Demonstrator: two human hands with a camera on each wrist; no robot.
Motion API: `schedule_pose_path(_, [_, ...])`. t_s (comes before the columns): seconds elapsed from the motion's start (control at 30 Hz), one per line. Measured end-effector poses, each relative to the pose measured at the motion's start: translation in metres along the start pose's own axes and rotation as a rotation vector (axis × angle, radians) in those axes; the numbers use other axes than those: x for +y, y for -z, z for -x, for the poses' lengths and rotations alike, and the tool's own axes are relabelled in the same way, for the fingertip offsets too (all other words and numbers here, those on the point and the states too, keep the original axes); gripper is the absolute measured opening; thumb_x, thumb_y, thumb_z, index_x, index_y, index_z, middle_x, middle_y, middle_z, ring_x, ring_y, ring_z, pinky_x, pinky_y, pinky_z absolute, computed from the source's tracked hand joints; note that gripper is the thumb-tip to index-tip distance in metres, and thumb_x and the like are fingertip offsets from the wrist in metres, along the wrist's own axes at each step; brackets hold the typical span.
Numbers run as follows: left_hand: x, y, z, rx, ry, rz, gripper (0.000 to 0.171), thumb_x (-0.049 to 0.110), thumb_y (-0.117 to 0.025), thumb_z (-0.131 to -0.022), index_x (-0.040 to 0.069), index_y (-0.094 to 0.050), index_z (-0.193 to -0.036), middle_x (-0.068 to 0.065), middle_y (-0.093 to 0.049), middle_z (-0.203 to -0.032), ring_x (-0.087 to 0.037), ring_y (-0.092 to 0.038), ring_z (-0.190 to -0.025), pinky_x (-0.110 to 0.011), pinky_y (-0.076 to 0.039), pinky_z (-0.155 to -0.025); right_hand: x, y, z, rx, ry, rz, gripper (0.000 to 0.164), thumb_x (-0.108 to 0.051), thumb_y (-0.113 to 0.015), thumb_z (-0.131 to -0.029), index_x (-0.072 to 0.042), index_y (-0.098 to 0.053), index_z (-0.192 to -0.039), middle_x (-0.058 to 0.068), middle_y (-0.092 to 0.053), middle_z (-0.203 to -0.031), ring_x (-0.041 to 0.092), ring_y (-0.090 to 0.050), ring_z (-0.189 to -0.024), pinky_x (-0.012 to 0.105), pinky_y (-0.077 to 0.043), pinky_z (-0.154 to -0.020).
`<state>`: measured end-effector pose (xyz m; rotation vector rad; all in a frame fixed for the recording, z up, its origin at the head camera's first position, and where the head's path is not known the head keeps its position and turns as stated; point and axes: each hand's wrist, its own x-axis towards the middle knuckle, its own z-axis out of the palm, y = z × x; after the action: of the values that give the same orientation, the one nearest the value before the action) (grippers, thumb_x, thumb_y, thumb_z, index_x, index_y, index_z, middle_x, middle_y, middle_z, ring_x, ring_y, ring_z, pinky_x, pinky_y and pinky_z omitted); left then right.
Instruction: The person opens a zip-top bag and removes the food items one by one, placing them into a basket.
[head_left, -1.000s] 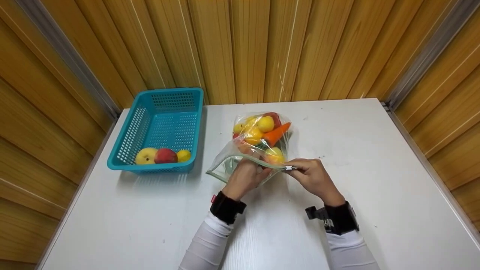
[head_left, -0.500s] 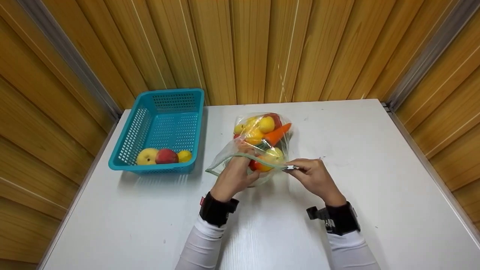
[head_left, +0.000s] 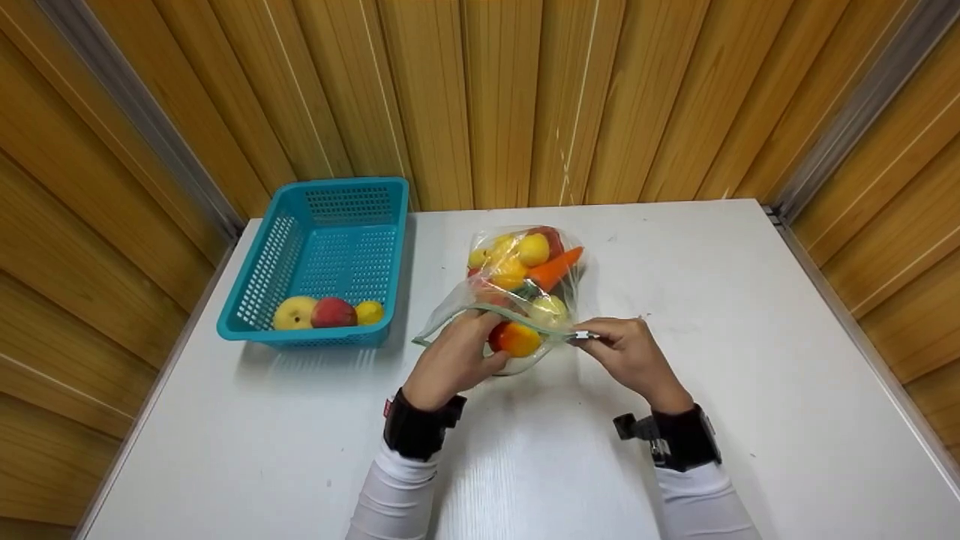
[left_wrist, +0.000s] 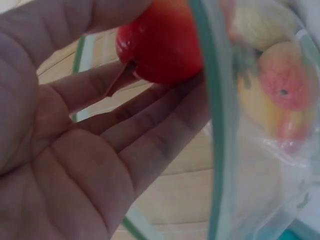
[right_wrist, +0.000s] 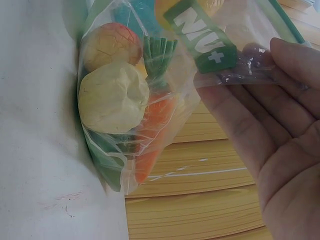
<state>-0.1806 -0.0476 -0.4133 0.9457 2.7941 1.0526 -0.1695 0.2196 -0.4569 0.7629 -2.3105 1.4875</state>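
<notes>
In the head view, a clear zip bag full of fruit and vegetables lies on the table. My left hand reaches into its green-edged mouth and holds a glossy red-and-yellow fruit. The left wrist view shows this fruit's brown stem and fingers curved beneath its red side. At the bag's right corner, beside the white slider, my right hand pinches the edge. Through the plastic show an orange carrot, a pale round vegetable and several yellow and red pieces.
A blue plastic basket stands to the left of the bag. Along its near side lie a pale yellow fruit, a red fruit and a lemon. Behind the white table rises a wood-patterned wall.
My left hand has drawn back left and toward me, bringing the red-and-yellow fruit from deeper in the bag to its mouth. The right hand stays at the bag's corner.
</notes>
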Motion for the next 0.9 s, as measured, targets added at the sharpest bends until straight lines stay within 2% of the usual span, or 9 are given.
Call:
schedule_pose_path(0.2, [0.005, 0.011, 0.01, -0.007, 0.008, -0.055, 0.041, 0.01, -0.081, -0.087, 0.005, -0.07, -0.126, -0.01, -0.067, -0.124, -0.024, -0.062, -0.106, -0.035, -0.056, -0.095, -0.001, 0.0, 0.0, -0.002, -0.013, 0.009, 0.018, 0.014, -0.073, -0.085, 0.006, -0.079, -0.1, 0.017, -0.078, -0.093, 0.0, -0.068, -0.085, 0.012, -0.055, -0.073])
schedule_pose_path(0.33, [0.008, 0.019, 0.017, -0.005, 0.0, -0.047, 0.039, 0.011, -0.08, -0.087, 0.006, -0.071, -0.125, -0.009, -0.066, -0.117, -0.021, -0.061, -0.098, -0.032, -0.056, -0.087, -0.001, 0.0, 0.0, -0.001, -0.015, 0.019, 0.018, 0.014, -0.074, -0.085, 0.006, -0.079, -0.1, 0.017, -0.078, -0.094, 0.001, -0.068, -0.085, 0.012, -0.055, -0.072])
schedule_pose_path(0.53, [0.011, 0.032, 0.024, -0.011, 0.016, 0.039, 0.04, 0.013, -0.081, -0.088, 0.007, -0.07, -0.126, -0.009, -0.065, -0.118, -0.019, -0.063, -0.097, -0.032, -0.058, -0.088, -0.001, 0.0, 0.0, 0.003, -0.012, 0.023, 0.017, 0.014, -0.074, -0.085, 0.006, -0.079, -0.099, 0.017, -0.078, -0.093, 0.0, -0.068, -0.086, 0.011, -0.055, -0.072])
schedule_pose_path(0.67, [0.008, 0.04, 0.028, 0.008, 0.008, 0.109, 0.042, 0.013, -0.082, -0.087, 0.007, -0.07, -0.128, -0.006, -0.066, -0.119, -0.017, -0.064, -0.099, -0.028, -0.058, -0.089, -0.001, 0.0, 0.0, 0.002, -0.009, 0.021, 0.016, 0.013, -0.075, -0.084, 0.006, -0.079, -0.098, 0.016, -0.078, -0.092, 0.001, -0.068, -0.085, 0.011, -0.054, -0.072])
schedule_pose_path(0.9, [0.0, 0.046, 0.032, 0.085, -0.078, 0.233, 0.038, 0.013, -0.08, -0.086, 0.008, -0.07, -0.123, -0.003, -0.067, -0.114, -0.014, -0.065, -0.098, -0.029, -0.058, -0.089, -0.001, 0.001, 0.0, -0.007, -0.004, 0.024, 0.016, 0.013, -0.075, -0.085, 0.006, -0.079, -0.098, 0.016, -0.078, -0.092, 0.001, -0.068, -0.084, 0.011, -0.054, -0.072])
